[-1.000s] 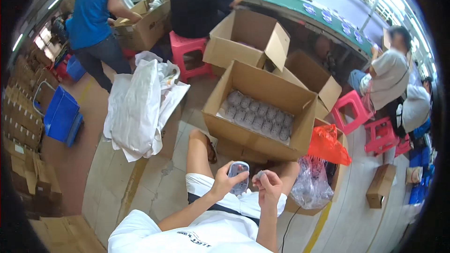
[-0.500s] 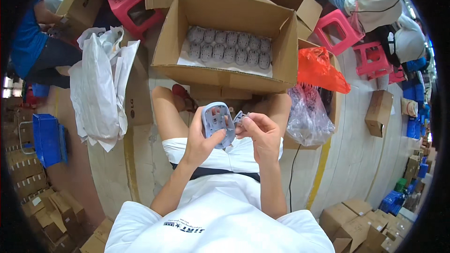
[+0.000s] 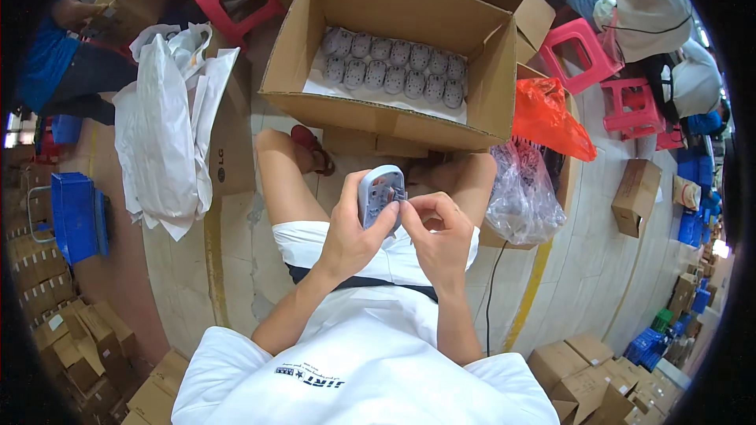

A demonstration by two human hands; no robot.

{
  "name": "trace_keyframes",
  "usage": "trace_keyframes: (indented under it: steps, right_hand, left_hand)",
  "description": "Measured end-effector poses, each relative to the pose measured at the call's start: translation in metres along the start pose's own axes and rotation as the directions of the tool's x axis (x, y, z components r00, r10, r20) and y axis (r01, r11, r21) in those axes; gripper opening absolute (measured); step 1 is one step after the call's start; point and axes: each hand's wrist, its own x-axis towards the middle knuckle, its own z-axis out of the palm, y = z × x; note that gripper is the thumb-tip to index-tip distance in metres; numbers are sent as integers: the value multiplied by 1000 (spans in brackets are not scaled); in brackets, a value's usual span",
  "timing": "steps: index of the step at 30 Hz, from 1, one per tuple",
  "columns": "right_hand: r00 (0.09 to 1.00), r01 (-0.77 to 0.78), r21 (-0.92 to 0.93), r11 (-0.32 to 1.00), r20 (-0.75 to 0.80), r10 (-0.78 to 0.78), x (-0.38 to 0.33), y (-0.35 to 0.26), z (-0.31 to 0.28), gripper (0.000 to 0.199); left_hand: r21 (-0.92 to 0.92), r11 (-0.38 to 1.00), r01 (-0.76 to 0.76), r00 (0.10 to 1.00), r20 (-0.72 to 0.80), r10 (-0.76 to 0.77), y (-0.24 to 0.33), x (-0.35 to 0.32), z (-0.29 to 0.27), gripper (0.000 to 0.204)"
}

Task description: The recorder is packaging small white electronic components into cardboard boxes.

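My left hand (image 3: 349,234) is closed round a grey oval plastic shell (image 3: 381,181), held above my lap with its hollow, ribbed side up. The left thumb presses on the inside of the shell. At the shell's right edge, my right hand (image 3: 441,242) is closed, thumb and forefinger pinching a small grey plastic part (image 3: 401,196) against it. Fingertips hide most of that part, so I cannot tell whether it sits in the shell. Beyond my knees, an open cardboard box (image 3: 386,116) holds two rows of similar grey shells (image 3: 395,80) on a white sheet.
White plastic sheeting (image 3: 161,134) is piled at the left. To the right lie a red plastic bag (image 3: 549,114) and a clear plastic bag (image 3: 524,205). Pink stools (image 3: 579,51) stand farther off, where other people work. A black cable (image 3: 494,291) runs along the floor.
My right hand has brought the small plastic part from beside the shell to its right edge. The shell has shifted slightly right and up in my left hand.
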Motion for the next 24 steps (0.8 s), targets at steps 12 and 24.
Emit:
trace_keyframes:
  steps: [12,24]
  right_hand:
    - [1000,30,-77,997,12,-29,9,-12,9,8]
    - [954,-298,463,835,173,245,12,4,4,10]
  left_hand:
    - [56,998,-18,992,-122,25,3,10,-4,28]
    - [20,999,-43,992,-116,45,6,7,-6,30]
